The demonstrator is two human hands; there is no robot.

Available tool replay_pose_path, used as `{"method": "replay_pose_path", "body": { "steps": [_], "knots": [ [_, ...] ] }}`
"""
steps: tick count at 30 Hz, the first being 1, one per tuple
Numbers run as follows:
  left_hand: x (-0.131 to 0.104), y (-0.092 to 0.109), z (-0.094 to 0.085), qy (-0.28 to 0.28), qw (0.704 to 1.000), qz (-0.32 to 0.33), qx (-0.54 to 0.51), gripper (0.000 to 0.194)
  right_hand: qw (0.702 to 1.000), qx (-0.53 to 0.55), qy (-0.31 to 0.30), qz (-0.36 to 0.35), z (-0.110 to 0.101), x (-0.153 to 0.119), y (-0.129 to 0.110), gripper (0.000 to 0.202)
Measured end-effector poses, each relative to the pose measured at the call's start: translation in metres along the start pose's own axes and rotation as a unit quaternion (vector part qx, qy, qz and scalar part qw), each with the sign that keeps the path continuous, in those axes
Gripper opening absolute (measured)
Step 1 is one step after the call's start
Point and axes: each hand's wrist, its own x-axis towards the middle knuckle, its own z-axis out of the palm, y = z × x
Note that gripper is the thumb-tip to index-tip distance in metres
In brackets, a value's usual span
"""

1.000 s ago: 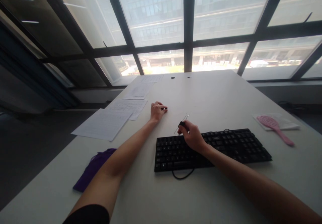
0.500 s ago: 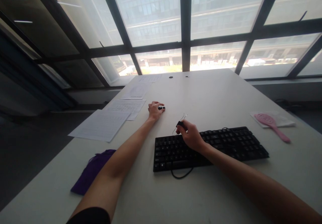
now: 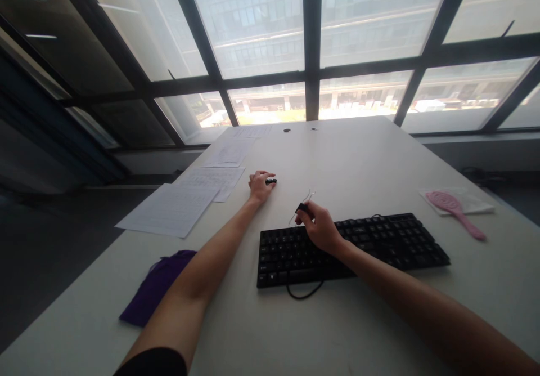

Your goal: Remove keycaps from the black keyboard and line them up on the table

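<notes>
Gripping clip (image 3: pixel 301 207), right hand (image 3: pixel 321 229); black object (image 3: pixel 271 181), left hand (image 3: pixel 259 187).

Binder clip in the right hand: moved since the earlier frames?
No, not visibly. Against the black keyboard, the binder clip in the right hand keeps the same spot, past its far edge near the left end.

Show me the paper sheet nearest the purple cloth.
The front sheet: it lies just beyond the purple cloth, while the other sheets lie farther back, toward the windows.

White table (image 3: pixel 358 162) before bright windows (image 3: pixel 248 21)
</notes>
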Motion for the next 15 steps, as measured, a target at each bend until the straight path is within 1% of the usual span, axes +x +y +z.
{"method": "replay_pose_path", "body": {
  "steps": [2,4,7,9,12,15],
  "knots": [
    [-0.003,0.003,-0.003,0.001,1.0,0.007,0.002,0.046,1.0,0.007,0.012,-0.001,0.0,0.001,-0.001,0.013],
    [-0.009,0.008,-0.007,0.002,1.0,0.016,0.003,0.054,0.999,0.017,0.034,0.003,0.0,0.002,-0.001,0.014],
    [-0.024,0.021,-0.016,-0.003,0.999,0.037,0.003,0.053,0.997,0.026,0.066,0.007,-0.002,0.004,0.0,0.017],
    [-0.038,0.033,-0.026,-0.019,0.997,0.076,-0.005,0.047,0.998,0.014,0.053,0.001,-0.004,0.005,0.002,0.015],
    [-0.062,0.054,-0.045,-0.057,0.986,0.154,-0.043,0.042,1.0,-0.022,0.014,-0.007,-0.006,0.006,0.006,0.012],
    [-0.089,0.075,-0.064,-0.105,0.972,0.171,-0.119,0.037,0.999,-0.047,-0.007,-0.002,-0.006,0.006,0.007,0.013]
  ]
}}
